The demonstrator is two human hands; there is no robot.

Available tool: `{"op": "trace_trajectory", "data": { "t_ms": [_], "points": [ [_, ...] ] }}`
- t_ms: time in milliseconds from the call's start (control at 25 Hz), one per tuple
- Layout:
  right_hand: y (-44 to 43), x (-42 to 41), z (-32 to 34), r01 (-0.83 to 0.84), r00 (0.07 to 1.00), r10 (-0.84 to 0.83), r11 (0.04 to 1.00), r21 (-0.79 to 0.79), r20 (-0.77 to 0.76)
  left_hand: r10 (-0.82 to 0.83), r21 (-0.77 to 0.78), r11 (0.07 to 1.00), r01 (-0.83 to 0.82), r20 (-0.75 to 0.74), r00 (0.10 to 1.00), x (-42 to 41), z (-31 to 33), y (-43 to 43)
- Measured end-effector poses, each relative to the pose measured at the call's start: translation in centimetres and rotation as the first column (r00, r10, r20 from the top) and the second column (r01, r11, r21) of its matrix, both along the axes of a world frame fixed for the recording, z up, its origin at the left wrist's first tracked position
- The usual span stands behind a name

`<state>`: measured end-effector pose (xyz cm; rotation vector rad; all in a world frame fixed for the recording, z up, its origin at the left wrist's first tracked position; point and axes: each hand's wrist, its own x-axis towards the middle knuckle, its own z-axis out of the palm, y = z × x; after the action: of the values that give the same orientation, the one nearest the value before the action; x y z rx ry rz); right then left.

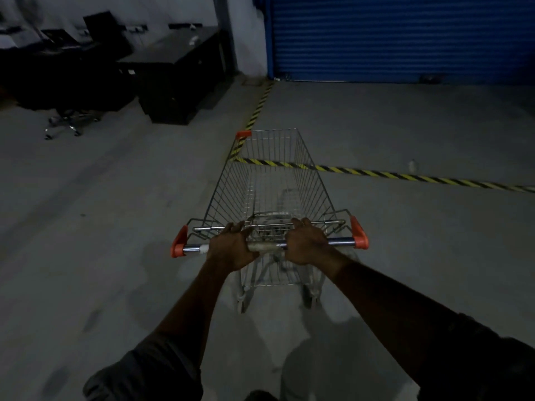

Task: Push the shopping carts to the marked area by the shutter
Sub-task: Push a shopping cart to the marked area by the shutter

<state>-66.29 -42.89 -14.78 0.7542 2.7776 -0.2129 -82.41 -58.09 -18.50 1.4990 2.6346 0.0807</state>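
cart (269, 180): wire basket on the floor, front end over the tape (405, 176) corner, facing the blue shutter (402, 36)
left hand (231, 247): wrapped around the handle (266, 246)
right hand (307, 244): wrapped around the handle, beside the left
far left: dark desk (176, 70), chair (66, 123)

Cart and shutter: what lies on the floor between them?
In the head view, striped tape crosses the floor at the cart's front; beyond it the floor is bare up to the shutter.

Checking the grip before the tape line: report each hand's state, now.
Left hand: grips the chrome handle bar of the silver wire shopping cart.
Right hand: grips the same bar.
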Motion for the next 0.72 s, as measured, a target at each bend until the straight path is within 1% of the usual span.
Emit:
{"op": "trace_trajectory", "data": {
  "t_ms": [120, 280, 320, 400, 480, 560, 640, 720],
  "points": [
    [5.0, -3.9, -1.1, 0.027, 1.0, -0.028, 0.999, -0.021, -0.014, -0.019, 0.054, 0.998, 0.02, -0.011, 1.0, -3.7, 0.0, 5.0],
    [10.7, -8.3, -1.6, 0.063, 0.985, -0.063, 0.998, -0.007, -0.16, -0.065, 0.172, 0.983, 0.068, -0.027, 0.998, -9.3, -0.2, 11.1],
    [12.0, -9.4, -1.6, 0.075, 0.979, -0.076, 0.997, -0.013, -0.188, -0.076, 0.181, 0.98, 0.079, -0.024, 0.997, -10.7, -0.1, 12.5],
    [14.5, -11.8, -1.1, 0.092, 0.972, -0.1, 0.995, -0.049, -0.211, -0.076, 0.147, 0.986, 0.077, -0.01, 0.997, -13.5, 0.0, 15.4],
    [17.1, -14.6, -0.3, 0.118, 0.97, -0.137, 0.987, -0.105, -0.202, -0.063, 0.091, 0.994, 0.064, -0.01, 0.998, -16.3, 0.2, 18.3],
    [19.2, -17.1, -0.1, 0.159, 0.973, -0.171, 0.983, -0.089, -0.152, -0.083, 0.037, 0.996, 0.084, -0.029, 0.996, -18.7, 0.5, 20.8],
    [21.6, -19.8, -0.3, 0.171, 0.977, -0.177, 0.983, -0.064, -0.122, -0.102, 0.027, 0.994, 0.102, -0.018, 0.995, -21.4, 0.5, 23.5],
    [23.7, -22.2, -0.4, 0.198, 0.975, -0.204, 0.978, -0.072, -0.089, -0.115, 0.021, 0.993, 0.116, -0.021, 0.993, -24.0, 0.2, 25.9]
  ]
}}
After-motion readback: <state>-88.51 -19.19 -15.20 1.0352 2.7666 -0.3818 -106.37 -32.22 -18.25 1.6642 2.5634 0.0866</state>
